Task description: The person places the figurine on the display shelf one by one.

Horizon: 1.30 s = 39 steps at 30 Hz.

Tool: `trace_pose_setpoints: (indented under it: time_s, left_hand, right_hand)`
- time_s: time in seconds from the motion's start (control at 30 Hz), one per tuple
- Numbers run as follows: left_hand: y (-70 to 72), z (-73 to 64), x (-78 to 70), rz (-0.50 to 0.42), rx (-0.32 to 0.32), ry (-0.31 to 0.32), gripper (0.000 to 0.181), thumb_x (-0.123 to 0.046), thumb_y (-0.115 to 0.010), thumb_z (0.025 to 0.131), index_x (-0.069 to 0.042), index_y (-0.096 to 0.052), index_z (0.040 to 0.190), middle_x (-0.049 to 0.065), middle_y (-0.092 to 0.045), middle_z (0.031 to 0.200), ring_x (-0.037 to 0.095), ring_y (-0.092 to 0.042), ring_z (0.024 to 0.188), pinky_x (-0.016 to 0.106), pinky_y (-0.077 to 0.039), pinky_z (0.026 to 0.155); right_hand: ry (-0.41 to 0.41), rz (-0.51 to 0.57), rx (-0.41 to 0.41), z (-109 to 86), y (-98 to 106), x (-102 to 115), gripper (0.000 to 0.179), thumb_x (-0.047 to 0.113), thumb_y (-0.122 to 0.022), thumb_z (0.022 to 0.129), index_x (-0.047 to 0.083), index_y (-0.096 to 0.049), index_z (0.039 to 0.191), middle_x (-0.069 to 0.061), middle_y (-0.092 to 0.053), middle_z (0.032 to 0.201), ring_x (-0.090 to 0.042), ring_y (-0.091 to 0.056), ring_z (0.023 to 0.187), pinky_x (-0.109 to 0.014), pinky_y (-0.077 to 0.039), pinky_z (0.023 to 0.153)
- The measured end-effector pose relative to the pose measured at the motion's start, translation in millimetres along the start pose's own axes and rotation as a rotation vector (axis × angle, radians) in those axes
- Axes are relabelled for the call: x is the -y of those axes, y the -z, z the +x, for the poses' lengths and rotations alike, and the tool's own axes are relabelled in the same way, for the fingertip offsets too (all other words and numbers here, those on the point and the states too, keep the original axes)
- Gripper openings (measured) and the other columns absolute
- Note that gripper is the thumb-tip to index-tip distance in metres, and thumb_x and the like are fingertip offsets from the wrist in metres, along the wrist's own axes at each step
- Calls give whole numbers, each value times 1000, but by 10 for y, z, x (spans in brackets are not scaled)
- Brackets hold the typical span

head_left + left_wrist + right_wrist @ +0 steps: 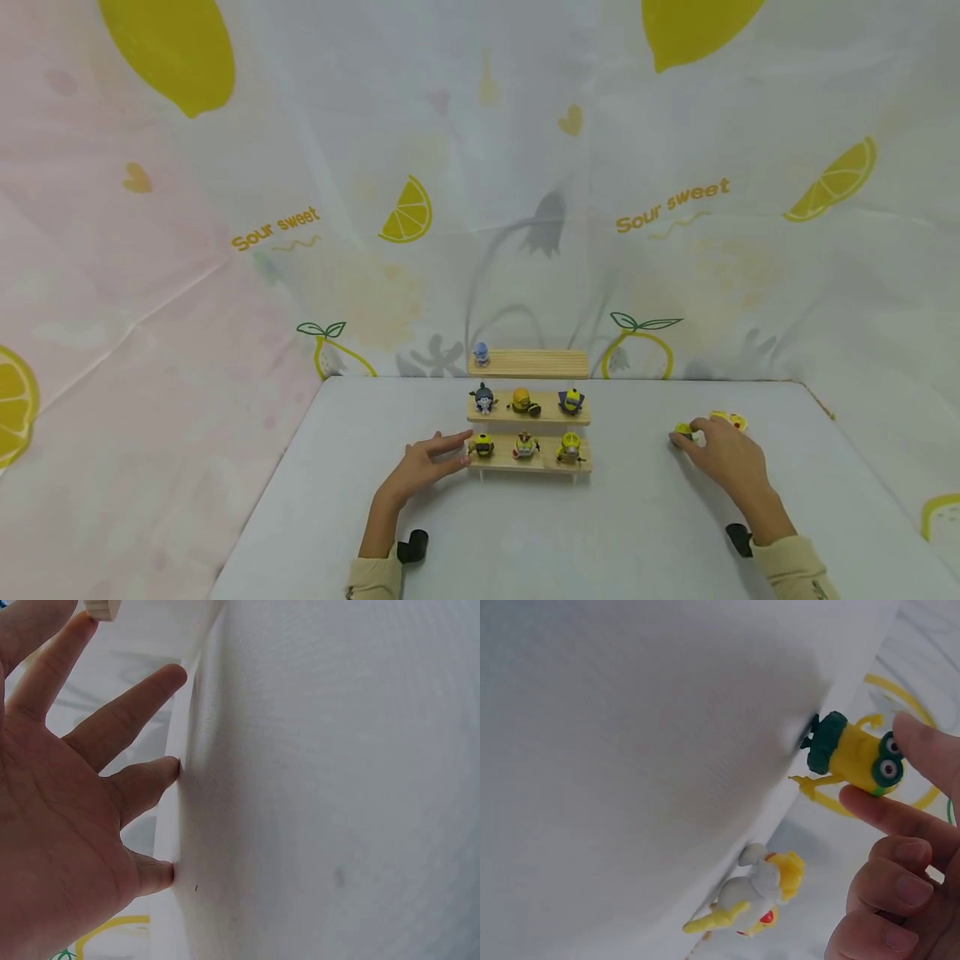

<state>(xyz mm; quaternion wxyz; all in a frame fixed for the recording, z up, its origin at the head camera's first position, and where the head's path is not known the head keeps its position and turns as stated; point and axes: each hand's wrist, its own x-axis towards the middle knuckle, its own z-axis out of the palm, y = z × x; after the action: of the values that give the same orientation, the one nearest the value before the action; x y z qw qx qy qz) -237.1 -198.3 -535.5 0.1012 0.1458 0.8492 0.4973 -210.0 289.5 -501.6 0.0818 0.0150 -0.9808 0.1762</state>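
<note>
My right hand (731, 457) pinches a yellow minion figurine (857, 757) by its head, between thumb and forefinger. The figurine has green goggles and a green skirt, and its feet are at the white tabletop in the right wrist view. Beside it lies a white and yellow figurine (754, 889) with a red spot. My left hand (426, 468) is at the left end of a three-tier wooden display shelf (540, 364), fingers extended. In the left wrist view a fingertip touches the shelf's wooden end (103, 609), while lower fingertips rest on the tabletop.
On the bottom tier stand several minion figurines (570, 447); three more figurines (521, 402) occupy the middle tier. A small blue figurine (481, 354) is at the top tier's left end. Lemon-print cloth (510, 275) hangs behind the white table (600, 542).
</note>
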Motion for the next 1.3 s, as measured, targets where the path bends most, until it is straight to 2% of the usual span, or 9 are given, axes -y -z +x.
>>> trace_pose_setpoints:
  time_s: [0.13, 0.33, 0.53, 0.73, 1.0, 1.13, 1.3]
  left_hand:
    - [0, 0, 4, 1, 1, -2, 45, -40, -72, 90, -28, -65, 133, 0, -59, 136, 42, -21, 144, 72, 20, 101]
    - [-2, 0, 11, 0, 0, 5, 45, -40, -73, 90, -28, -65, 133, 1, -59, 136, 41, -21, 144, 71, 20, 102]
    - [3, -4, -6, -7, -4, 17, 46, -40, -74, 88, -29, -66, 132, -1, -59, 136, 42, -22, 144, 70, 20, 102]
    - [2, -4, -7, -7, -4, 15, 45, -39, -74, 88, -29, -66, 132, -1, -59, 136, 42, -22, 144, 71, 20, 103]
    - [-30, -12, -15, -25, -28, 2, 43, -28, -74, 90, -21, -66, 132, 5, -59, 136, 44, -24, 143, 70, 21, 103]
    - [-24, -82, -179, -41, -31, -5, 43, -24, -73, 91, -16, -66, 132, 8, -59, 136, 46, -22, 143, 70, 21, 103]
    - [-2, -130, -314, -44, -40, -15, 44, -24, -73, 91, -11, -65, 132, 11, -58, 136, 51, -23, 141, 74, 18, 101]
  right_hand:
    - [-21, 42, 6, -6, 0, 11, 46, 42, -71, 90, -3, -69, 100, -21, -65, 95, -20, -55, 66, -33, -43, 47]
    - [-26, 86, -21, 16, 65, 94, 51, 48, -70, 90, -2, -70, 101, -24, -65, 100, -32, -63, 81, -33, -45, 49]
    - [2, 118, -78, 56, 233, 242, 50, 52, -69, 88, 4, -71, 100, -22, -68, 102, -36, -64, 89, -34, -47, 52]
    - [17, 141, -122, 122, 391, 418, 51, 57, -67, 88, 8, -71, 102, -20, -68, 108, -37, -64, 95, -40, -50, 59]
    - [57, 166, -166, 226, 522, 673, 50, 58, -68, 87, 9, -71, 98, -15, -69, 97, -34, -63, 88, -41, -49, 59]
    - [72, 185, -167, 283, 580, 807, 49, 57, -68, 87, 9, -72, 98, -15, -69, 98, -33, -63, 88, -41, -48, 60]
    - [99, 212, -190, 376, 625, 966, 48, 58, -69, 86, 11, -72, 96, -9, -65, 85, -26, -57, 74, -34, -42, 54]
